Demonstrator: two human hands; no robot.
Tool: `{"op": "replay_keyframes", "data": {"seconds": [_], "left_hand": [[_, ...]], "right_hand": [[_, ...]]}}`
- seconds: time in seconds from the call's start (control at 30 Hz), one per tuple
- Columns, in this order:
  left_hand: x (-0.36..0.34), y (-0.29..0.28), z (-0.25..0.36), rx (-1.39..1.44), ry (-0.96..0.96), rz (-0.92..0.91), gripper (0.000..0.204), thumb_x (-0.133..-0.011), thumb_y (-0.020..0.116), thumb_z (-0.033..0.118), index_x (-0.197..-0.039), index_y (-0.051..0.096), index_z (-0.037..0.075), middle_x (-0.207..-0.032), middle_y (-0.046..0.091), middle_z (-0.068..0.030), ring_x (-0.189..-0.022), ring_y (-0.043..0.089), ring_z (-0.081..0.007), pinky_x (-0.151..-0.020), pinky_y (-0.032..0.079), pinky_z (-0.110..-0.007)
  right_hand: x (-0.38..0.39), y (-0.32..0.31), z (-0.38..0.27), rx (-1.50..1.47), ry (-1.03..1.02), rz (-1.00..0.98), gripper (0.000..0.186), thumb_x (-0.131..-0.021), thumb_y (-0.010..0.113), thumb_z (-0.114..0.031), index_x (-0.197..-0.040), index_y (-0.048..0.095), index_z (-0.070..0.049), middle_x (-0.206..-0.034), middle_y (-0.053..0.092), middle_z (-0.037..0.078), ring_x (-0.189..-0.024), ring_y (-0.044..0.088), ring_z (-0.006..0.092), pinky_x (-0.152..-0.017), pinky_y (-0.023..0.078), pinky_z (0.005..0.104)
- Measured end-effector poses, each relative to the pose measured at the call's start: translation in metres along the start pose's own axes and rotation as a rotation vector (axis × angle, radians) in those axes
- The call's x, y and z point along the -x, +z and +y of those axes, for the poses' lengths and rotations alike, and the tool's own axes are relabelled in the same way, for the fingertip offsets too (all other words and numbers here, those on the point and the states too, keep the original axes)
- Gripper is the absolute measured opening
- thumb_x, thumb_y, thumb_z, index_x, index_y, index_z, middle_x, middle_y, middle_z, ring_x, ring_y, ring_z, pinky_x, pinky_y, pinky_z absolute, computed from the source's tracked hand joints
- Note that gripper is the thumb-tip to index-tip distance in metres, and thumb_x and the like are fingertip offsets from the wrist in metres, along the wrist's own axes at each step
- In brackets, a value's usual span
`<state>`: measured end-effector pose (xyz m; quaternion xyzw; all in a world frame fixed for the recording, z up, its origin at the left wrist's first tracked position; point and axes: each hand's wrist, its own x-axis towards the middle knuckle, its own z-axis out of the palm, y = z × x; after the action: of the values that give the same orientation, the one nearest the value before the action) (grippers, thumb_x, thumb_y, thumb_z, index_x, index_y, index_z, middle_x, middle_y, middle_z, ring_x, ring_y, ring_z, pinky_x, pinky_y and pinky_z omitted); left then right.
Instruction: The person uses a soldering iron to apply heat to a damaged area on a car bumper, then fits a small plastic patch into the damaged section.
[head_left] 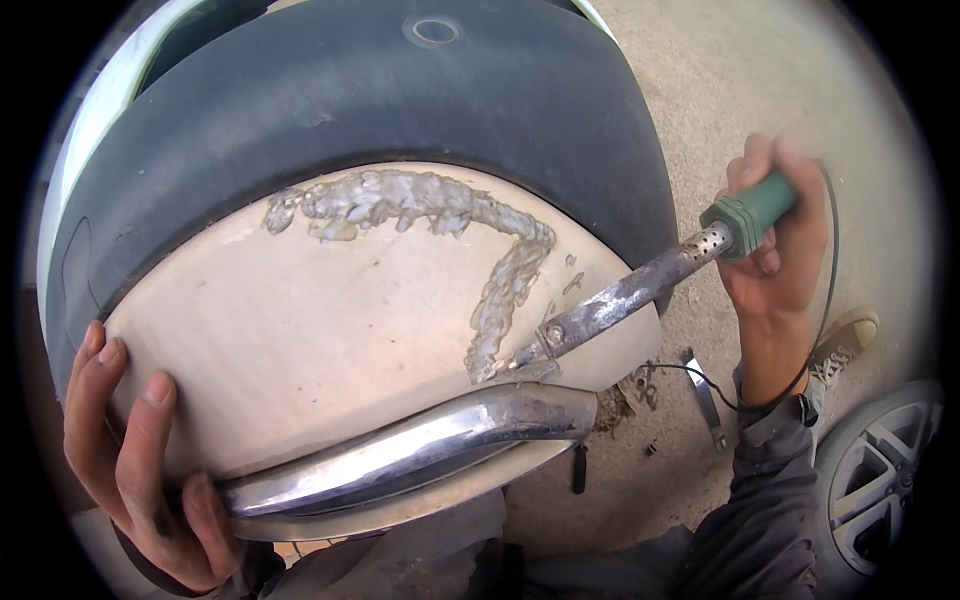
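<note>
My right hand is closed round the green handle of a soldering iron. The iron's scorched metal barrel slants down to the left, and its tip touches the lower end of a rough grey seam of melted plastic. That seam arches over a beige car bumper panel, then bends downward on the right. At the panel's left end my left hand grips the edge, fingertips on the beige face. A shiny chrome trim strip runs along the panel's near side, close to my left fingers.
A dark grey bumper section curves behind the panel. From the iron, a black cord loops past my right wrist. A flat metal tool and a small black-handled tool lie on the ground. An alloy wheel and a shoe are at right.
</note>
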<state>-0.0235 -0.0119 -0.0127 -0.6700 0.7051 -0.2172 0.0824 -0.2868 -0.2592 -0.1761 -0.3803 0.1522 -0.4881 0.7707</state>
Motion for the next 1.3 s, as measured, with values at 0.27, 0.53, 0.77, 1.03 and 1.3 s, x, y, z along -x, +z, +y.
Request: {"op": "replay_keyframes", "data": {"seconds": [0.27,0.53,0.77,1.03,1.3], "left_hand": [[-0.002,0.001,0.003,0.019,-0.019,0.003,0.043,-0.090,0.033,0.026,-0.125,0.050,0.007,-0.132,0.039,-0.0211,-0.126,0.035,-0.0401,-0.104,0.028,-0.053],[-0.004,-0.001,0.003,0.017,-0.018,0.008,0.042,-0.090,0.034,0.026,-0.124,0.051,0.007,-0.132,0.039,-0.0208,-0.127,0.035,-0.0401,-0.104,0.028,-0.053],[-0.002,0.001,0.005,0.008,-0.029,0.015,0.042,-0.089,0.034,0.026,-0.123,0.051,0.008,-0.133,0.039,-0.0204,-0.127,0.035,-0.0397,-0.104,0.028,-0.053],[-0.003,0.002,0.003,0.018,-0.019,0.016,0.043,-0.089,0.034,0.026,-0.124,0.051,0.008,-0.133,0.039,-0.0201,-0.127,0.035,-0.0394,-0.104,0.029,-0.053],[-0.003,0.000,0.005,0.012,-0.023,0.013,0.043,-0.090,0.034,0.028,-0.124,0.051,0.008,-0.133,0.039,-0.0207,-0.126,0.035,-0.0399,-0.103,0.029,-0.053]], "right_hand": [[-0.001,0.005,-0.002,-0.035,0.024,0.042,0.035,-0.093,0.042,-0.029,-0.072,0.052,-0.002,-0.040,0.036,-0.003,-0.027,0.024,0.0023,-0.026,0.019,0.0171],[0.002,-0.004,-0.003,0.005,0.017,0.031,0.033,-0.094,0.040,-0.028,-0.076,0.050,-0.003,-0.046,0.038,-0.003,-0.029,0.028,0.0012,-0.027,0.022,0.0156],[0.001,-0.004,-0.004,-0.014,0.007,-0.009,0.032,-0.095,0.039,-0.027,-0.077,0.049,-0.003,-0.050,0.040,-0.003,-0.030,0.029,0.0005,-0.029,0.025,0.0146],[0.002,-0.005,-0.005,0.014,-0.021,-0.023,0.030,-0.095,0.040,-0.027,-0.077,0.049,-0.003,-0.052,0.040,-0.004,-0.031,0.030,-0.0006,-0.029,0.025,0.0141],[0.003,-0.001,-0.009,0.085,-0.060,-0.030,0.033,-0.095,0.040,-0.029,-0.077,0.051,-0.003,-0.049,0.039,-0.004,-0.031,0.028,-0.0003,-0.029,0.025,0.0146]]}}
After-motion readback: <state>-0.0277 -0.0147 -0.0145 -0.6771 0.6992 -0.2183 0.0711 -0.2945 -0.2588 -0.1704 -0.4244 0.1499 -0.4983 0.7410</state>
